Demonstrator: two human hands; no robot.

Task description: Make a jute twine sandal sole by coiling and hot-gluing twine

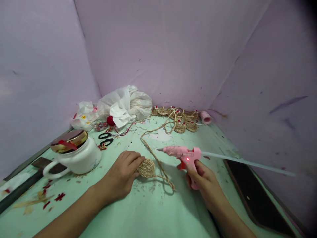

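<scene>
My left hand [126, 173] is closed on the left edge of a round coil of braided straw cord [146, 168], pinched between thumb and fingers. From the coil a loose braided cord [160, 165] loops right and then runs back across the table. My right hand [203, 180] grips a pink hot glue gun [184, 153] by its handle. Its metal nozzle points left, above and to the right of the coil, touching nothing. A red light glows on its side, and a long translucent glue stick [247, 162] sticks out of its rear.
A white mug [85, 157] with a gold-rimmed lid stands left, near black-handled scissors [106, 140]. Farther back are a white plastic bag [131, 102], finished straw coils [180, 127] and a pink spool [205, 117]. A dark flat slab [255, 195] lies right; red scraps [59, 197] lie front left.
</scene>
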